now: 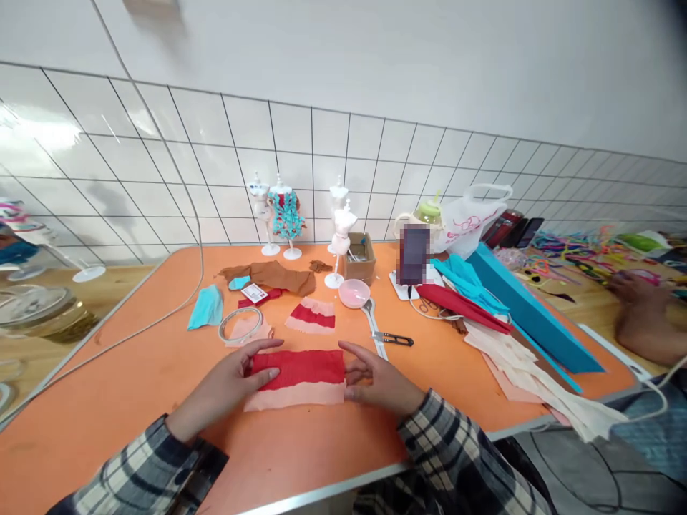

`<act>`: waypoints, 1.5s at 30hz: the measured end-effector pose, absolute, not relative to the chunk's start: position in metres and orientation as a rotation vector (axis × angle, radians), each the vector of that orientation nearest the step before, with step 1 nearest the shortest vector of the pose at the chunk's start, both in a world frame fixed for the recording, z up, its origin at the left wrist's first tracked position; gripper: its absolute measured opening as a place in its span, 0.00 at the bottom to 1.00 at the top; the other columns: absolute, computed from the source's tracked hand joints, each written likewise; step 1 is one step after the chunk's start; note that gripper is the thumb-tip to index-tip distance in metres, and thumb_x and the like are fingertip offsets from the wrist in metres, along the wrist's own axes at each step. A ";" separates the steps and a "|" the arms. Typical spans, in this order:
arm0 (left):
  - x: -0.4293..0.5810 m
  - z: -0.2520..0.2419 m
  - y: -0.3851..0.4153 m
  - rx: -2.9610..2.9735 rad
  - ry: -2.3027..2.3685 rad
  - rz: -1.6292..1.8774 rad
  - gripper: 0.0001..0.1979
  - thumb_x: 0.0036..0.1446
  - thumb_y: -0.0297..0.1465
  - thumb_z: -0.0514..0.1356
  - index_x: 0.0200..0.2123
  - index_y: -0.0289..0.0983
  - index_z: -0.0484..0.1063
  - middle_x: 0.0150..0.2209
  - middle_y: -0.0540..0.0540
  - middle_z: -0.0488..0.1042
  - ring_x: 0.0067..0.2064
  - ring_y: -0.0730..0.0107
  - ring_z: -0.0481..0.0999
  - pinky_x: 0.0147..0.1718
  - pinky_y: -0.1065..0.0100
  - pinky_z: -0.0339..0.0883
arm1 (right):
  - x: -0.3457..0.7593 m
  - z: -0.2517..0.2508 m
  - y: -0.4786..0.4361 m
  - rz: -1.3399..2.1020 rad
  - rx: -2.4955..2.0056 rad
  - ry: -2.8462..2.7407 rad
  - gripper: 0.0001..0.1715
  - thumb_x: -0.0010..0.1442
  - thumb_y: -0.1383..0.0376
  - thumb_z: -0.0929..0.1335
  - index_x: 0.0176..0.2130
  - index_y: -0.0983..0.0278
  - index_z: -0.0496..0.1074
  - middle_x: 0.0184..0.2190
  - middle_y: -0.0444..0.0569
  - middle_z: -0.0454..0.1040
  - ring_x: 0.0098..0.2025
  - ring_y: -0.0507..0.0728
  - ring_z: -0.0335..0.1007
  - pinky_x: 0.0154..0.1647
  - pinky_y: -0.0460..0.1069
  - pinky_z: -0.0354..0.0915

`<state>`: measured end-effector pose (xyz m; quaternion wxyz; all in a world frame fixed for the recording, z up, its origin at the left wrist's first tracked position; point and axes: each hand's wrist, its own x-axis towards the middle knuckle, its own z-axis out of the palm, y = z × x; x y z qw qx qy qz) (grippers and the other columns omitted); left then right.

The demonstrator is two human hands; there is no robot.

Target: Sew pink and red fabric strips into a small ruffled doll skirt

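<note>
A rectangular red and pink piece of crepe-like paper [300,379] lies in front of me, its red band above the pink one. My left hand [230,383] grips its left end, thumb on top and index finger stretched along the upper edge. At the right end is my right hand [378,379], its fingers apart and curved beside the edge; whether they touch it is hard to see. Beyond the piece lies a smaller flared red and pink piece [311,316]. Black thread snips [394,339] rest to the right, across a pale ruler-like strip [376,329].
White mini dress forms [340,232] stand at the back, one wearing a blue ruffled dress [287,214]. Nearby are a cardboard box [361,266], a pink bowl [354,294], a tape roll [240,326] and a phone [415,254]. Coloured crepe [558,329] lies right; another person's hand [638,286] is beyond.
</note>
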<state>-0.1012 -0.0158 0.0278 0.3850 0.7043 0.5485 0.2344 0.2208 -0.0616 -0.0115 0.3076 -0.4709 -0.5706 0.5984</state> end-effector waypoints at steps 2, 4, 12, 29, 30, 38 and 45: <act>-0.098 0.019 -0.013 1.795 1.411 0.581 0.33 0.53 0.54 0.64 0.56 0.42 0.78 0.42 0.43 0.82 0.41 0.52 0.80 0.39 0.58 0.76 | 0.247 -0.005 -0.056 1.239 -1.434 -1.683 0.31 0.61 0.53 0.73 0.59 0.63 0.77 0.50 0.56 0.81 0.44 0.60 0.78 0.41 0.52 0.74; -0.094 0.011 -0.011 1.820 1.444 0.554 0.33 0.53 0.52 0.64 0.57 0.40 0.77 0.43 0.43 0.81 0.42 0.52 0.80 0.43 0.57 0.74 | 0.283 0.006 -0.041 0.706 -1.817 -1.724 0.21 0.70 0.56 0.65 0.51 0.64 0.81 0.50 0.56 0.82 0.50 0.59 0.78 0.53 0.52 0.72; -0.096 0.003 -0.010 1.820 1.459 0.506 0.36 0.56 0.52 0.60 0.63 0.39 0.72 0.30 0.50 0.68 0.33 0.58 0.71 0.35 0.62 0.69 | 0.367 0.023 0.039 0.210 -2.552 -1.626 0.17 0.72 0.66 0.65 0.50 0.74 0.78 0.50 0.68 0.79 0.54 0.69 0.76 0.55 0.61 0.71; -0.098 -0.001 -0.013 1.890 1.465 0.452 0.36 0.61 0.54 0.53 0.62 0.35 0.72 0.30 0.49 0.65 0.34 0.56 0.72 0.37 0.60 0.67 | 0.364 0.015 0.045 0.163 -2.722 -1.713 0.23 0.73 0.72 0.60 0.64 0.72 0.66 0.51 0.67 0.79 0.54 0.65 0.78 0.49 0.55 0.70; -0.098 -0.001 -0.013 1.891 1.466 0.456 0.36 0.61 0.54 0.53 0.62 0.36 0.72 0.29 0.49 0.65 0.34 0.56 0.71 0.37 0.60 0.67 | 0.367 0.015 0.047 0.173 -2.727 -1.725 0.23 0.73 0.70 0.62 0.64 0.71 0.66 0.52 0.66 0.78 0.54 0.65 0.78 0.50 0.55 0.70; -0.099 -0.007 -0.013 1.852 1.464 0.488 0.37 0.59 0.54 0.55 0.62 0.36 0.73 0.29 0.49 0.66 0.34 0.57 0.72 0.37 0.61 0.67 | 0.402 0.029 0.059 0.275 -2.689 -1.943 0.22 0.70 0.58 0.70 0.59 0.64 0.71 0.57 0.56 0.73 0.53 0.61 0.75 0.52 0.61 0.75; -0.101 -0.007 -0.013 1.887 1.478 0.492 0.36 0.60 0.54 0.54 0.61 0.36 0.74 0.29 0.49 0.66 0.32 0.58 0.71 0.35 0.61 0.67 | 0.384 0.023 0.038 0.164 -2.349 -2.159 0.14 0.67 0.70 0.67 0.45 0.63 0.82 0.50 0.56 0.81 0.56 0.63 0.73 0.54 0.52 0.64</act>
